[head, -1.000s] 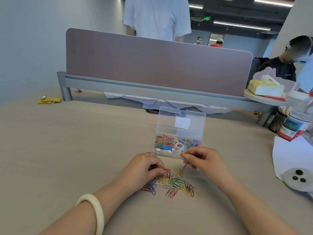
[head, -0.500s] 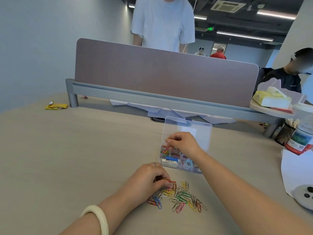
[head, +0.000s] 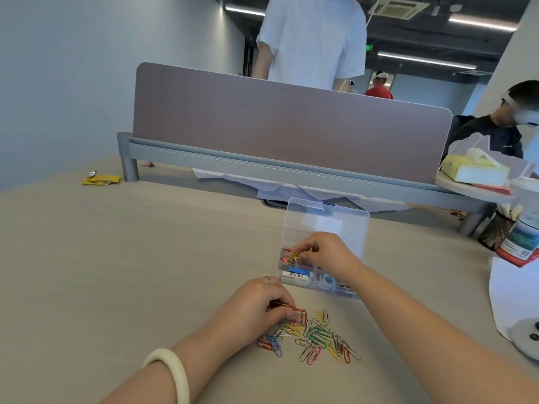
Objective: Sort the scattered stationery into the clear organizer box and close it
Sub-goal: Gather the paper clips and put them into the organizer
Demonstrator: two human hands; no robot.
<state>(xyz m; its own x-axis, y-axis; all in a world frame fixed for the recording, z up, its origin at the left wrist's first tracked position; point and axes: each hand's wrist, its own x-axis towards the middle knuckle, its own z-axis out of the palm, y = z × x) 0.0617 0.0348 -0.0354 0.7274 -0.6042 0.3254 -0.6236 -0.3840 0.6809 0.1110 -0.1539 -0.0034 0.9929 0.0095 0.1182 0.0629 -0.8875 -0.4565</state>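
Hiding organizer box [head: 323, 225] compartments, right hand [head: 326, 253] grip unclear; left hand [head: 256, 309] pinching paper clips [head: 297, 313].

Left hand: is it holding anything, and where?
The left hand pinches red paper clips by their near ends, at the edge of the loose pile.

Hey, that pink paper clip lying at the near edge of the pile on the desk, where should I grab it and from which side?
Pinch the pink paper clip across its two long sides, coming straight down from above. It lies flat on the table, with one rounded end pointing toward you at the pile's near edge. Neighbouring clips crowd its far end, so nipping that near end and lifting is probably cleanest.
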